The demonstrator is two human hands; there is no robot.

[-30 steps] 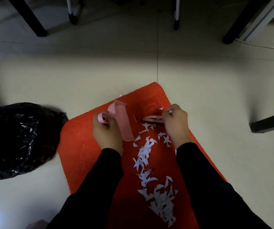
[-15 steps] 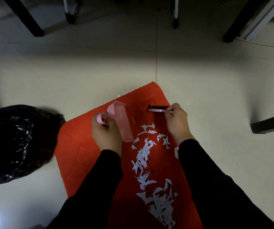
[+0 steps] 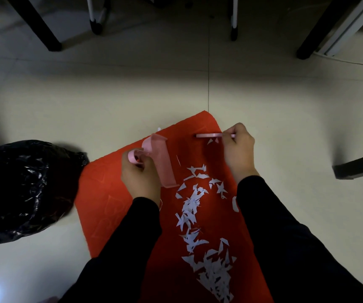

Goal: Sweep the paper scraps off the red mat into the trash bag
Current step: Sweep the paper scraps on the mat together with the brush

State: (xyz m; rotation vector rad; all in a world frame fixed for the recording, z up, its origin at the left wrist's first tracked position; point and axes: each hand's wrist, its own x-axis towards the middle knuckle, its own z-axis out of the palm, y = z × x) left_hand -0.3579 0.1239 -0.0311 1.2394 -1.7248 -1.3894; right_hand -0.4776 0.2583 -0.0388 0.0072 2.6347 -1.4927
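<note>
Currently, paper scraps are strewn lengthwise down the red mat; pink brush, held crosswise at its far end, is pinched by the right hand; dustpan handle is clasped in the left hand grip.

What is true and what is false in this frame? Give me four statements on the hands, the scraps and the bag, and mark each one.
1. The left hand grips a pink dustpan by its handle. True.
2. The right hand holds nothing. False: it holds a pink brush over the far end of the mat.
3. Most of the paper scraps lie on the red mat. True.
4. The black trash bag sits on top of the mat. False: it sits on the floor beside the mat, on the left hand's side.
</note>
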